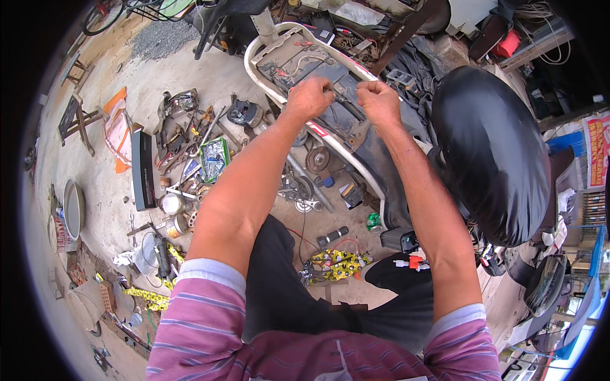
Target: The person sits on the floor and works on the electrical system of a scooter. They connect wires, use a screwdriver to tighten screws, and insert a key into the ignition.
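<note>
Both my arms reach forward over the footboard (pixel 353 130) of a scooter with white side trim (pixel 270 95). My left hand (pixel 310 97) is closed over the board's left side, fingertips pinched together. A short way to its right, my right hand (pixel 379 103) is closed in a similar pinch near the right trim. Whatever either hand holds is too small or too hidden to make out. Between and below the hands lies the dusty dark board, with a long dark slot. A thin cable (pixel 308 58) with red ends rests in the open front section.
A black scooter seat (pixel 492 155) stands close by my right forearm. Left of the scooter, the concrete floor holds scattered tools (pixel 184 130), a green box of small parts (pixel 215 157), a long black box (pixel 143 170) and a brake disc (pixel 318 160). Yellow patterned cloth (pixel 340 263) lies between my legs.
</note>
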The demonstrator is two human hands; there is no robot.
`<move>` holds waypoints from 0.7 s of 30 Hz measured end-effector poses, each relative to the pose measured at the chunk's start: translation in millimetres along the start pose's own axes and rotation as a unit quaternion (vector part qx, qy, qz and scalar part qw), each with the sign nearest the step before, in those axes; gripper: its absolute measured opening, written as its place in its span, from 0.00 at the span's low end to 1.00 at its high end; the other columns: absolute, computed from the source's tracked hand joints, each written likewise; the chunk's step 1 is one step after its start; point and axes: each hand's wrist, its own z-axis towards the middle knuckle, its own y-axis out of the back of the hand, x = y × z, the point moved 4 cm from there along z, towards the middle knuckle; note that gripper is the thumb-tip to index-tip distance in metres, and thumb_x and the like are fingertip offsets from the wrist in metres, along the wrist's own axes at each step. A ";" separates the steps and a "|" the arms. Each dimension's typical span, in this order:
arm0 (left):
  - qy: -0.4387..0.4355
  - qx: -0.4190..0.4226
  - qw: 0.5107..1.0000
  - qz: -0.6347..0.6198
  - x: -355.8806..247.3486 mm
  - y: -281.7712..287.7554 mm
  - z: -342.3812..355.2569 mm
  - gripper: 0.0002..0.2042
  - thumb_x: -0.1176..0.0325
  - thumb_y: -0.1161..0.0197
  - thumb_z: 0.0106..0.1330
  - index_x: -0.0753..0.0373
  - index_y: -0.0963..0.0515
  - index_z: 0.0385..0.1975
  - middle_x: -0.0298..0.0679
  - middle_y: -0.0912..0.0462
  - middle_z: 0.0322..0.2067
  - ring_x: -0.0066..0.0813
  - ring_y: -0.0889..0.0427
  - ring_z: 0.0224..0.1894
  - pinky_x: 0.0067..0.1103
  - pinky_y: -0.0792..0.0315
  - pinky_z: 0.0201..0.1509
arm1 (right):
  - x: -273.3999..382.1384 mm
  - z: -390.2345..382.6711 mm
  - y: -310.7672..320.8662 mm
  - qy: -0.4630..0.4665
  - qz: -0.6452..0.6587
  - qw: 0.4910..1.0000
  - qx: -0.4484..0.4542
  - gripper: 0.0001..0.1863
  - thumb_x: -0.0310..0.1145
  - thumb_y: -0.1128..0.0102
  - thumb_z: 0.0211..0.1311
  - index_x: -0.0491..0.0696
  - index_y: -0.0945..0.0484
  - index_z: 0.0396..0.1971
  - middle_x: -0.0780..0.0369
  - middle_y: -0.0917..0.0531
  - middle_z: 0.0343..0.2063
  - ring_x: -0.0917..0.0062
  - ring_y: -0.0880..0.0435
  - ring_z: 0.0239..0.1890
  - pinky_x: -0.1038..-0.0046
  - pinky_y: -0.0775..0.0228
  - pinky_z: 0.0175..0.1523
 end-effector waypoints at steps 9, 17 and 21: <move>-0.046 0.012 0.988 0.147 4.1 -46.9 32.4 0.13 0.59 0.32 0.63 0.57 0.13 0.43 0.48 0.15 0.48 0.51 0.18 0.54 0.41 0.25 0.59 | -38.9 46.2 -2.6 0.057 -0.185 0.980 0.052 0.15 0.29 0.32 0.57 0.41 0.13 0.44 0.62 0.10 0.34 0.81 0.13 0.35 0.76 0.21 0.44; -0.019 -0.015 0.999 0.048 22.1 -54.3 46.4 0.11 0.61 0.34 0.63 0.60 0.14 0.39 0.52 0.14 0.42 0.52 0.15 0.49 0.41 0.23 0.55 | -59.3 67.5 -13.7 0.093 -0.206 0.971 0.080 0.14 0.30 0.33 0.56 0.43 0.13 0.43 0.57 0.09 0.35 0.70 0.09 0.38 0.69 0.18 0.48; -0.006 -0.004 0.999 -0.039 28.8 -53.2 49.8 0.11 0.63 0.34 0.62 0.62 0.15 0.40 0.52 0.13 0.38 0.52 0.14 0.45 0.40 0.22 0.50 | -56.8 71.5 -20.3 0.115 -0.212 0.967 0.086 0.12 0.30 0.33 0.58 0.42 0.14 0.41 0.57 0.09 0.36 0.70 0.09 0.38 0.69 0.18 0.48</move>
